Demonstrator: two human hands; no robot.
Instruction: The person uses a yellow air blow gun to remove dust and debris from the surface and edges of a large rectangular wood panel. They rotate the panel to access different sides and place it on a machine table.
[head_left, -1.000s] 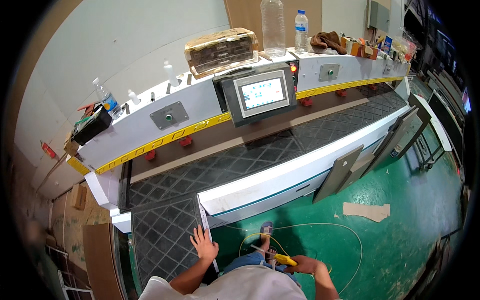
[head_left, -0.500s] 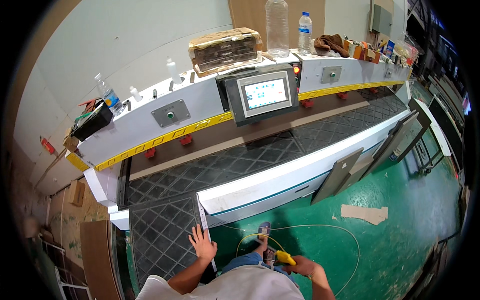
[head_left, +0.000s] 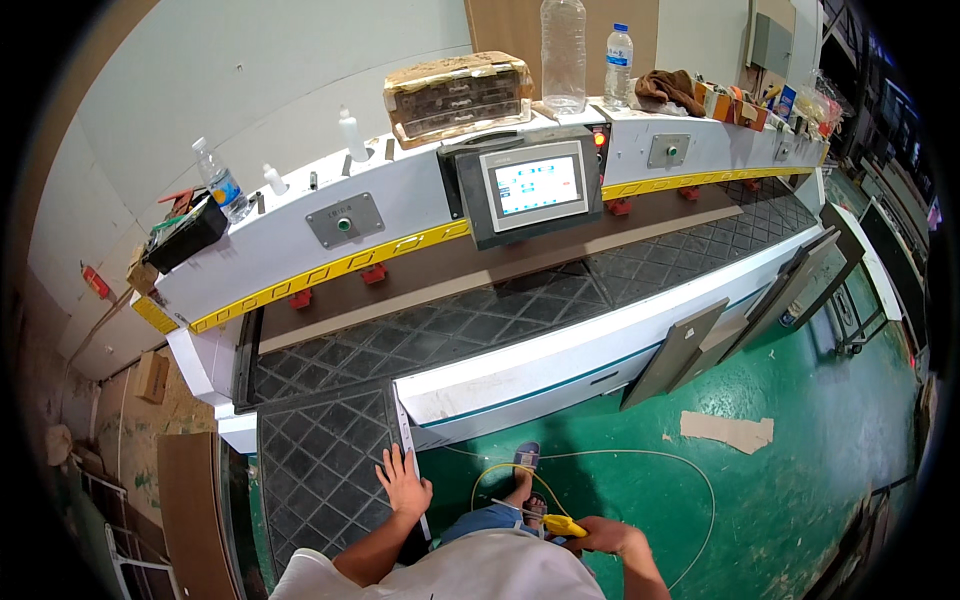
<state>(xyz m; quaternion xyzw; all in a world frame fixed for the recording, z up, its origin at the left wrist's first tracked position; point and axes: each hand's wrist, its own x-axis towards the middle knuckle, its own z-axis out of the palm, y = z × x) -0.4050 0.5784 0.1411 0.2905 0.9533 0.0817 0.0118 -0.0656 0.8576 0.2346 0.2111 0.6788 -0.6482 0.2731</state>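
Observation:
My left hand [head_left: 405,487] rests flat, fingers spread, on the right edge of the black diamond-patterned side table [head_left: 315,470] of a long white machine. My right hand [head_left: 600,537] is wrapped round a yellow air blow gun [head_left: 565,526], held low in front of my body. Its thin nozzle points to the left. A thin pale yellow hose [head_left: 700,475] loops over the green floor beside my feet. Part of the gun's grip is hidden by my fingers.
The machine's long black bed [head_left: 450,310] holds a brown panel [head_left: 480,270] under a yellow-edged beam. A touch screen [head_left: 535,185] hangs midway. Bottles and a small drawer box [head_left: 460,100] stand on top. Boards [head_left: 680,350] lean at the front; torn cardboard [head_left: 728,431] lies on the floor.
My right hand has shifted slightly left and the blow gun with it, and its nozzle now shows more clearly. My left hand stays on the side table.

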